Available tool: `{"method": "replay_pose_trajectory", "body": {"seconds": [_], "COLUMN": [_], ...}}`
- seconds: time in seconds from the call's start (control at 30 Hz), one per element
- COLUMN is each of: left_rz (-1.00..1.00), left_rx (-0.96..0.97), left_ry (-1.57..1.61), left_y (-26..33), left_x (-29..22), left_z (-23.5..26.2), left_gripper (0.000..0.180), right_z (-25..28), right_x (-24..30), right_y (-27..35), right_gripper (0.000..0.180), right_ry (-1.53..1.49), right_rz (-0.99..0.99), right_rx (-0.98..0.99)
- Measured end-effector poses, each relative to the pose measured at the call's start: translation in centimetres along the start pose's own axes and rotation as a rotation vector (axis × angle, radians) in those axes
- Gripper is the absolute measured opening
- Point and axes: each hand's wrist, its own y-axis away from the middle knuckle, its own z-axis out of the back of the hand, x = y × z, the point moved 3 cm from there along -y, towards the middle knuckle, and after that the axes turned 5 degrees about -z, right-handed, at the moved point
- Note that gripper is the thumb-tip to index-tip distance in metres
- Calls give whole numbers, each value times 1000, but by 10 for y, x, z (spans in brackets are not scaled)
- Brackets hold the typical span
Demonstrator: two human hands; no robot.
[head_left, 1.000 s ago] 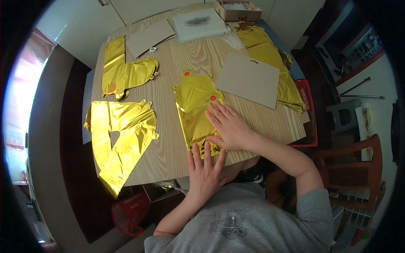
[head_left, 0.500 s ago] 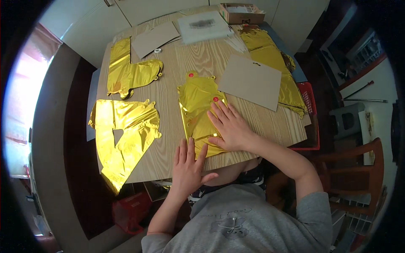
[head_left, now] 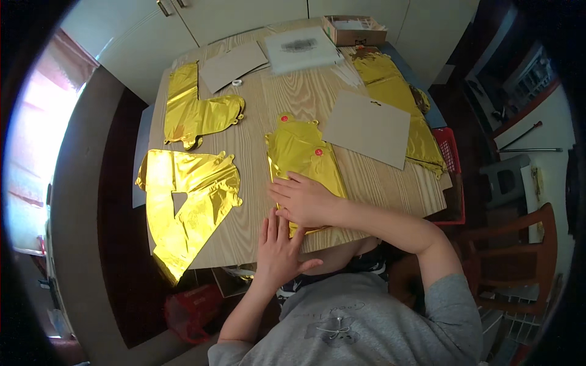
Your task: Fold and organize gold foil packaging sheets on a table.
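A folded gold foil balloon (head_left: 305, 139) with two small red round stickers lies flat near the table's front edge. Across its lower part my right hand (head_left: 305, 198) rests palm down, fingers stretched toward the left edge of the foil. My left hand (head_left: 279, 249) lies at the balloon's lower left corner and the table edge, fingers extended and thumb out to the right. Its fingertips are close under the right hand; whether they touch is hard to see. Neither hand grasps anything. Part of the foil is hidden beneath the right hand.
Left of the hands lie an R-shaped gold foil balloon (head_left: 189, 201) and another gold foil piece (head_left: 201, 110). Grey cardboard (head_left: 369, 128) is to the right, beside more gold foil (head_left: 390, 85). A small tape roll (head_left: 237, 82), plastic bags (head_left: 302, 52) and a box (head_left: 354, 30) are farther back.
My right hand has slid left and slightly down over the foil, turning its fingers leftward. My left hand has stayed nearly in place. The whole view has shifted a little.
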Motion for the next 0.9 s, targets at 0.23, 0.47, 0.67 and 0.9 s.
{"method": "replay_pose_trajectory", "body": {"seconds": [0.23,0.47,0.67,0.9], "left_rz": [-13,-11,-13,-6], "left_rx": [-83,-124,-118,-157], "left_ry": [-4,1,-5,-24], "left_y": [0,3,2,5], "left_x": [2,1,1,0], "left_z": [0,2,2,1], "left_gripper": [99,98,100,100], "right_z": [-27,-27,-4,104], "right_x": [-13,-30,-74,-212], "right_y": [-21,-48,-59,11], "right_gripper": [50,50,48,106], "right_ry": [161,173,112,265], "right_rz": [-70,-183,-194,-865], "right_rx": [-17,30,-28,361]}}
